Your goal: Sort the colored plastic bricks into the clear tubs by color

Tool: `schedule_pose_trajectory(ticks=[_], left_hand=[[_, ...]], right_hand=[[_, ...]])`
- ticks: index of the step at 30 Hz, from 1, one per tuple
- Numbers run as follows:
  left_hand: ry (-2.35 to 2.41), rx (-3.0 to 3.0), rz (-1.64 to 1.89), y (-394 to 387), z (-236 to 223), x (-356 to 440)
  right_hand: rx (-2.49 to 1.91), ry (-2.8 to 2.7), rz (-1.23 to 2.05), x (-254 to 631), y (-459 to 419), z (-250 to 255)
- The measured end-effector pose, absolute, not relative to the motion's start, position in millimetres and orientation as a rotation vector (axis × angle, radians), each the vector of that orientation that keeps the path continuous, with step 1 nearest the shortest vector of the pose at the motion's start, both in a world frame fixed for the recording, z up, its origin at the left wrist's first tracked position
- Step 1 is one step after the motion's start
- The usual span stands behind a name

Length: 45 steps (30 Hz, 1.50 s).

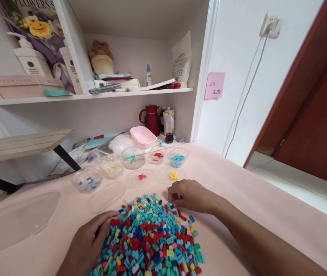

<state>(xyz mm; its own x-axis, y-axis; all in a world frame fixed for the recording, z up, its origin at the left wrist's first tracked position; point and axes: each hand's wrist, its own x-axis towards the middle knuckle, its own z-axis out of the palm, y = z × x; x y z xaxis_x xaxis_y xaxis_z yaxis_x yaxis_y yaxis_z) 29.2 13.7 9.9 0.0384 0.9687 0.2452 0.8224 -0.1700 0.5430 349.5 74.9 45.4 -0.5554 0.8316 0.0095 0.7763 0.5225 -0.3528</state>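
Right hand (190, 194) is half-curling at the bricks (151, 232), left hand (92, 234) is loosely bending alongside, either hold unclear, tubs (77, 181) sitting beyond the fingers.

Left hand (90, 237) lies against the left side of the colourful brick pile (151, 234); right hand (190, 195), fingers curled down, at the far right edge! Beyond, clear tubs (77, 184) hold single-coloured pieces, pink basin (143, 135) farther back.

Head view, forward and down (brick pile (150, 237) near)
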Motion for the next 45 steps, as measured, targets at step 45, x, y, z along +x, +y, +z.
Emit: schedule_pose_trajectory(ticks=[45], left_hand=[[1.815, 2.029, 0.800, 11, 5, 29]], right_hand=[[-1.228, -2.566, 0.405, 334, 79, 31]])
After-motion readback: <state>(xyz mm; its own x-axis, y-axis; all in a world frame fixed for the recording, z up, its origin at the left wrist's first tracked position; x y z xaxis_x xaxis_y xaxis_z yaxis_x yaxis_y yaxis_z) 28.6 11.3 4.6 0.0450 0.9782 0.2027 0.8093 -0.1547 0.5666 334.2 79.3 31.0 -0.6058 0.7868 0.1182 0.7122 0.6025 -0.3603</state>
